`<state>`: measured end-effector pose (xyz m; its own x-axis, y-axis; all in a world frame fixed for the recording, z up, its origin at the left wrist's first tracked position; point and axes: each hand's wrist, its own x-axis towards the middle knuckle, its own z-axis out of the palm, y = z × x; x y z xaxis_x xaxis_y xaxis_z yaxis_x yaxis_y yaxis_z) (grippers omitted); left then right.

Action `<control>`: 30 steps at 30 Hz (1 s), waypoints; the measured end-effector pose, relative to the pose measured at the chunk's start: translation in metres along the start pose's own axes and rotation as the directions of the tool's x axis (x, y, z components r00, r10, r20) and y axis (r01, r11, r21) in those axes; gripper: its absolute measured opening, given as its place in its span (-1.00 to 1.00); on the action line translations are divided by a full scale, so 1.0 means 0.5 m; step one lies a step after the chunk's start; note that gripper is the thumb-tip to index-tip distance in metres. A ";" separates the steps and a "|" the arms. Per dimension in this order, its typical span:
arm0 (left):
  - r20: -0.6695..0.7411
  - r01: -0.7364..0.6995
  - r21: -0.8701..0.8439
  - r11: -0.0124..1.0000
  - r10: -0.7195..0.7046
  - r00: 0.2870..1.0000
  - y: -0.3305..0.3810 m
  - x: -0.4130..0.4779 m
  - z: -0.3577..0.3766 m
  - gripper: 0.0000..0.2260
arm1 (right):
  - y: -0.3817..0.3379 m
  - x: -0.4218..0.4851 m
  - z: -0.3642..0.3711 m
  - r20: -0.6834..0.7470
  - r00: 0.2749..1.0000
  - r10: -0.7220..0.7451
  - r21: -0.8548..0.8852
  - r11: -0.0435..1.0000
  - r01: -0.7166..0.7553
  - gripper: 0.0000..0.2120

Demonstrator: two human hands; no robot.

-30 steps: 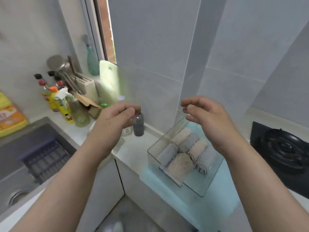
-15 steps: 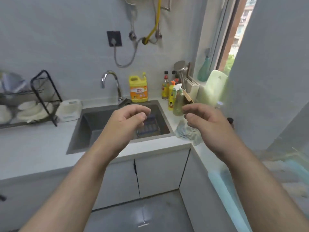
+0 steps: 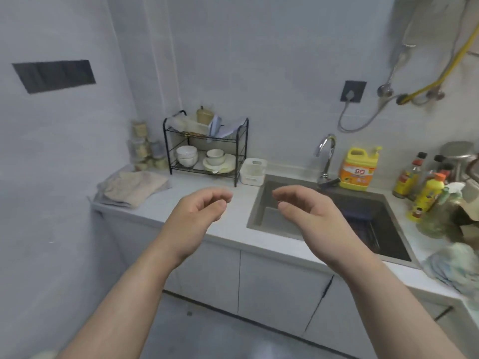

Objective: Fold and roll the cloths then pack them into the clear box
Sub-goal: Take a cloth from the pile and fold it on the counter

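1. Your left grip (image 3: 199, 211) hovers above the tabletop (image 3: 236, 221) near its front edge, fingers loosely curled and holding nothing.
2. Your right grip (image 3: 308, 211) hangs over the near-left corner of the sink (image 3: 264, 218), just as slack; the two grips do not touch.
3. The cloths (image 3: 134, 187) lie stacked at the tabletop's far left end beside the wall, well apart from both grips.
4. A dish rack (image 3: 204, 149) stands at the back wall between the cloths and the sink.

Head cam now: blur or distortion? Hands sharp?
Head view: overall soft with motion smear, worst at the right edge, where the bottles and crumpled cloth blur; wall lines tilt from the wide lens; left hand and right hand are fairly sharp; lighting flat, no glare.
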<state>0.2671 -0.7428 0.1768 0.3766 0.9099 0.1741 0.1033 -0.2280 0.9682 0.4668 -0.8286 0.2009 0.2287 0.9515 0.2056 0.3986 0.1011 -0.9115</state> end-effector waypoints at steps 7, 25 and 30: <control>-0.117 0.072 -0.002 0.997 -0.072 0.991 -0.067 -0.018 -0.242 -0.76 | -0.055 0.067 0.239 0.113 0.993 0.025 0.013 1.000 -0.027 -0.78; -0.334 0.186 0.022 0.982 -0.168 0.928 -0.228 0.189 -0.537 -0.80 | -0.012 0.408 0.555 0.300 0.954 0.021 0.069 0.997 -0.044 -0.78; -0.330 0.235 0.036 0.971 -0.210 0.920 -0.291 0.350 -0.587 -0.80 | 0.042 0.582 0.599 0.297 0.953 0.056 0.106 0.990 -0.092 -0.77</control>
<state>0.0477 -0.4487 0.1193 0.0210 0.9997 0.0159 0.2218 -0.0202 0.9749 0.2757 -0.4627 0.1347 -0.0237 0.9990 0.0386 0.2800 0.0437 -0.9590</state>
